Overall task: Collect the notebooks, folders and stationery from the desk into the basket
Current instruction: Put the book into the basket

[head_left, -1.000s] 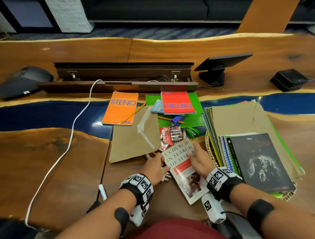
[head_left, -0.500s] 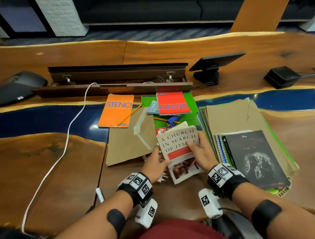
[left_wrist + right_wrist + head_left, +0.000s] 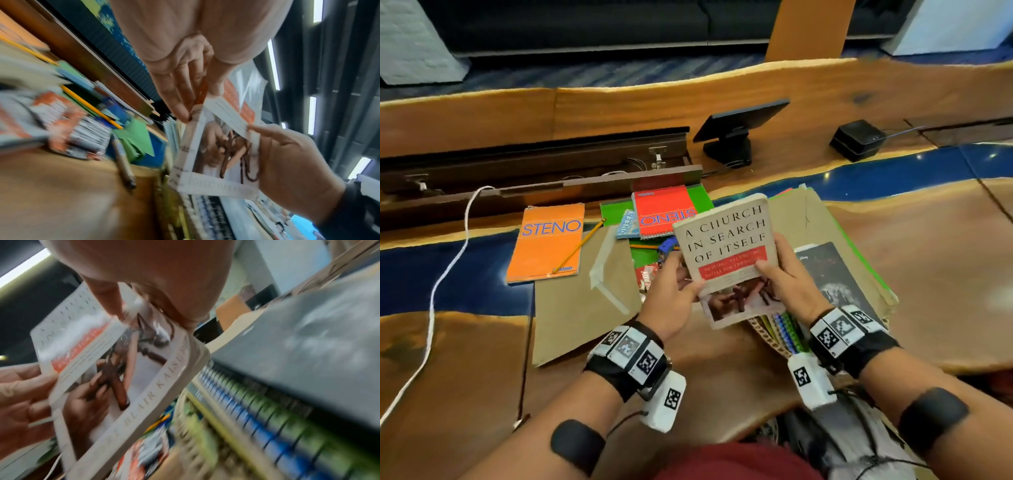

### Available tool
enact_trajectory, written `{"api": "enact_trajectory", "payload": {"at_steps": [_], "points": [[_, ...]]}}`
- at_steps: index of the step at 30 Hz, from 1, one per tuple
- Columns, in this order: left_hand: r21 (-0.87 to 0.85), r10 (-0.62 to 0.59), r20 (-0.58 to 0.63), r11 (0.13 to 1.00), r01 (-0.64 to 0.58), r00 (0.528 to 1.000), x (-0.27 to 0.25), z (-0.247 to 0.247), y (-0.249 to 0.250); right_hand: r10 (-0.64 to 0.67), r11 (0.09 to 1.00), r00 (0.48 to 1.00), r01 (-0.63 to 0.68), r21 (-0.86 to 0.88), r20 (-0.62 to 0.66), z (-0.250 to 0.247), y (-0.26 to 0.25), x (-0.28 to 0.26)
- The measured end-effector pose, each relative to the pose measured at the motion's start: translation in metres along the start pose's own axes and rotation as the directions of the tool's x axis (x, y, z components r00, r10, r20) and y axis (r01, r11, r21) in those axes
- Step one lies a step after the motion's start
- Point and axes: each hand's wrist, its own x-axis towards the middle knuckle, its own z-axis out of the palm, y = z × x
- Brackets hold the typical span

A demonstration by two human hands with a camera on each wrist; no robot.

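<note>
Grip, left hand (image 3: 671, 294): clamped on the book's left edge, thumb on the cover, fingers (image 3: 176, 97) behind.
Grip, right hand (image 3: 787, 284): clamped on the book's right edge, thumb across the red band, fingers underneath.
Held thing: cream paperback book (image 3: 726, 253), titled "A CHURCH IN SEARCH OF ITSELF", red band under the title, photo of hands holding a dark cross at the bottom; lifted clear of the wooden desk (image 3: 928, 246), tilted towards the viewer, between the loose clutter and the basket.
Container: woven wicker basket (image 3: 767, 337), only its near rim visible just below the book, right of centre.
Basket contents: tan paper folders (image 3: 808, 219) and green folders, spiral-bound notebooks with blue and green coils (image 3: 787, 334), black glossy notebook (image 3: 832, 274) on top; stack overhanging the rim.
Loose on desk, left of book: red steno pad (image 3: 664, 212) on a green folder (image 3: 702, 198), orange steno pad (image 3: 548, 240), yellow pencil (image 3: 582, 245), flat brown envelope (image 3: 582, 298), battery pack partly hidden by the left hand.
Farther back: white cable (image 3: 434, 294), small black monitor (image 3: 736, 126), black box (image 3: 859, 138).
</note>
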Motion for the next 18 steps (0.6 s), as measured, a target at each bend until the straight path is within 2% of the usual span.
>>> {"api": "enact_trajectory", "payload": {"at_steps": [3, 9, 12, 15, 18], "points": [[-0.023, -0.039, 0.068, 0.999, 0.041, 0.997, 0.018, 0.034, 0.006, 0.03, 0.999, 0.997, -0.032, -0.028, -0.076, -0.035, 0.003, 0.001], [0.142, -0.123, 0.217, 0.985, 0.094, 0.968, 0.044, 0.114, 0.0, 0.051, 0.962, 0.973, -0.108, -0.252, -0.223, -0.1, 0.029, -0.014], [0.132, -0.196, 0.272, 0.977, 0.165, 0.942, 0.049, 0.143, -0.01, 0.125, 0.931, 0.953, -0.208, -0.299, -0.275, -0.118, 0.043, -0.022], [0.116, -0.289, 0.312, 0.957, 0.266, 0.905, 0.048, 0.16, -0.016, 0.229, 0.848, 0.913, -0.357, -0.391, -0.338, -0.132, 0.059, -0.027], [0.212, -0.28, 0.307, 0.952, 0.222, 0.91, 0.045, 0.169, -0.019, 0.3, 0.791, 0.885, -0.44, -0.425, -0.357, -0.136, 0.069, -0.032]]}}
